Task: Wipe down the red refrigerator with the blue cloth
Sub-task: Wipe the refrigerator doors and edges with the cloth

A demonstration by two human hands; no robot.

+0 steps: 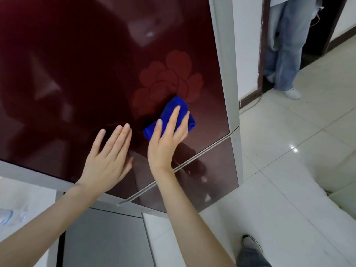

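Left hand [107, 160] flat, fingers straight, palm on the glossy dark-red glass refrigerator door [77, 74]. Right hand [165, 145], fingers extended, presses a folded blue plush cloth [167, 110] to the door, just under a faint rounded-petal flower print [169, 79]. Cloth possibly microfibre; nap too blurred to confirm. Grey trim [223, 74] edges the door.

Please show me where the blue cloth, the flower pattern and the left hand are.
cloth [168, 113]: head view, bare blue fold between the fingers.
flower pattern [169, 78]: head view, central petals on the door.
left hand [107, 158]: head view, back of the hand.
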